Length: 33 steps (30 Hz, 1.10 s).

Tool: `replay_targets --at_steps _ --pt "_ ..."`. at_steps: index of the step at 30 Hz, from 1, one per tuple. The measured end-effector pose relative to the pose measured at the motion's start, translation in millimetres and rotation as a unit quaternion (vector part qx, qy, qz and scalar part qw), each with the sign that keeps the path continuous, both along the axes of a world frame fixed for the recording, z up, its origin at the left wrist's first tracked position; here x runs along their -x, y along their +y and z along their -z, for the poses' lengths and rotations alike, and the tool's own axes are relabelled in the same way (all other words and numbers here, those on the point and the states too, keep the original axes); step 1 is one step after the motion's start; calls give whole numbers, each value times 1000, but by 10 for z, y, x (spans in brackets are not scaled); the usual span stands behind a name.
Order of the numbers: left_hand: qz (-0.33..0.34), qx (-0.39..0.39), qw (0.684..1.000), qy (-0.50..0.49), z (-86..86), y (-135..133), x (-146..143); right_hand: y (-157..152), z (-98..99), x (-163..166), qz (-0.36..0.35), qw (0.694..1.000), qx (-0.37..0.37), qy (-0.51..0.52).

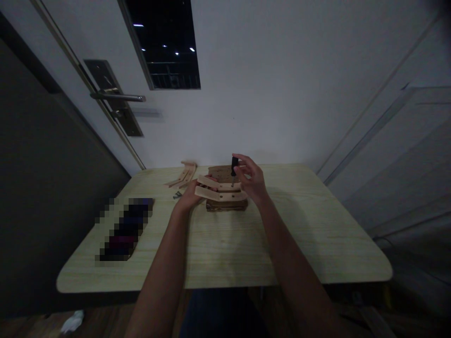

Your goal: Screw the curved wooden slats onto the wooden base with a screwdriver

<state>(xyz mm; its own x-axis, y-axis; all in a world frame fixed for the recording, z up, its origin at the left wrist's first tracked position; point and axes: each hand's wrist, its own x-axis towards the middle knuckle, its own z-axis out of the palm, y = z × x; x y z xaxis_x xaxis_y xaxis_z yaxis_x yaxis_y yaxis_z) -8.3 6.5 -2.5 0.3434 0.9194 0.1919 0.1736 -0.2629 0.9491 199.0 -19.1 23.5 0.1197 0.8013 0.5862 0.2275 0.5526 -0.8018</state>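
R hand [251, 177] holds a black-handled screwdriver [234, 165] near upright, grip pinching the handle; the tip meets the far strip of a wooden frame [225, 196], at a hole or screw head, too small to tell. L hand [192, 193] clasps the frame's left end, some fingers hidden. Done well, this prob. calls for a plumb screwdriver, steady downward pressure, L hand bracing vs. twist; a tilted tip would likely slip. Frame: two pale, bent wood strips side by side w/ a gap btwn, small dark spots along each; it lies over a brown block [227, 207], mid-desk [292, 244]. To its left: a similar wooden piece [186, 174] & small metal bits [177, 195], poss. screws.
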Motion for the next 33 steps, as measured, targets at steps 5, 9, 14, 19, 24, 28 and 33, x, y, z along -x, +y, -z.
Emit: replay_targets --at_steps 5,9,14,19,24,28,33 --pt "5 -1 1000 -7 -16 -6 -11 -9 10 -15 -18 1000 -10 11" --pt "-1 8 1000 -13 17 25 -15 -16 6 -3 -50 999 -2 15" --pt "-4 3 1000 -14 34 20 -6 0 11 7 -3 1000 0 14" --pt "-8 11 1000 4 -46 -38 -10 30 44 -12 26 999 -20 -22" --pt "-3 -12 1000 13 -17 7 0 -15 20 12 -4 1000 -7 -6" --pt "6 -14 1000 -5 66 56 14 -51 -12 23 -52 999 -12 9" --pt "-3 11 1000 -7 56 35 2 -36 -8 3 -42 999 -3 4"
